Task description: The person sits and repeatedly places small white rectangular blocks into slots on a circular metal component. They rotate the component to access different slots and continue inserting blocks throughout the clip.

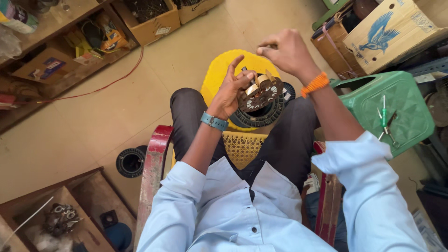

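Seated on a chair with a yellow cane seat [241, 147], legs apart over a yellow stool [224, 65]. Left hand [231, 88] closed around a round toothed motor core [260, 94], held tilted at knee level above a black ring-shaped part [261, 116], index finger sticking up. Some teeth wrapped with tan tape or paper, rest dark brown. Right hand [284, 51] raised just above and beyond the core, fingers pinched narrow on something thin, too small to tell; orange thread band [315, 84] on that wrist, blue-grey watch [214, 121] on the left. Core judged stiff, metal, fairly heavy for one hand; wrapped teeth likely delicate, edges possibly sharp, so best gripped by rim or centre hole, not by the wrapped part. Green plastic stool [396, 105] to the right with a green screwdriver [384, 116] and pliers [389, 128] lying on it. Another black ring [130, 161] on the floor to the left. Cardboard boxes [387, 32] at upper right, cluttered shelf [56, 51] at upper left.
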`<action>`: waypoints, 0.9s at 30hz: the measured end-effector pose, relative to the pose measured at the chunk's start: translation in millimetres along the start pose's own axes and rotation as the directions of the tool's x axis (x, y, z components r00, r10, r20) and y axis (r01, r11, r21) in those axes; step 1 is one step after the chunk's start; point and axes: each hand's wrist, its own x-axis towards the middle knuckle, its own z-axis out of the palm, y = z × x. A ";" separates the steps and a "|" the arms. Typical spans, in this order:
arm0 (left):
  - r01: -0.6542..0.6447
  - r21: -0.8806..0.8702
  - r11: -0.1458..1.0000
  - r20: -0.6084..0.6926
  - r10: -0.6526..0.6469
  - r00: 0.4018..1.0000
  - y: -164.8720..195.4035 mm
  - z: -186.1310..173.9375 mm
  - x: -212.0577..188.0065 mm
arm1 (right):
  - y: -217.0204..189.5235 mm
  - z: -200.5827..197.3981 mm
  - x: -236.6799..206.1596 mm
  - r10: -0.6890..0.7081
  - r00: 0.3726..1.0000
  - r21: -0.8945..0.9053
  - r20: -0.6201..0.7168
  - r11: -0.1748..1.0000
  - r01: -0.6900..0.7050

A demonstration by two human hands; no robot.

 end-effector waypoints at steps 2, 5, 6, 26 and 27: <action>-0.043 -0.003 0.999 0.042 0.043 0.998 -0.9 -5.6 -3.4 | -27.1 -19.9 -22.8 -0.043 0.995 0.006 -0.094 0.999 0.044; -0.095 -0.002 0.995 0.065 0.095 0.993 -2.4 -12.0 -6.7 | -69.9 -27.8 -56.3 0.115 0.990 0.075 -0.078 0.991 -0.110; -0.111 -0.008 0.994 0.074 0.111 0.991 -4.3 -12.5 -6.8 | -81.7 -26.2 -65.3 0.149 0.985 0.092 -0.092 0.986 -0.140; -0.081 0.116 0.990 0.219 0.054 0.974 -11.0 -23.6 2.2 | -35.4 69.3 -194.7 0.522 0.831 0.483 -0.191 0.787 -0.383; -0.040 0.129 0.991 0.213 0.011 0.977 -4.5 -22.8 -0.1 | -34.4 75.1 -200.9 0.560 0.810 0.487 -0.176 0.764 -0.423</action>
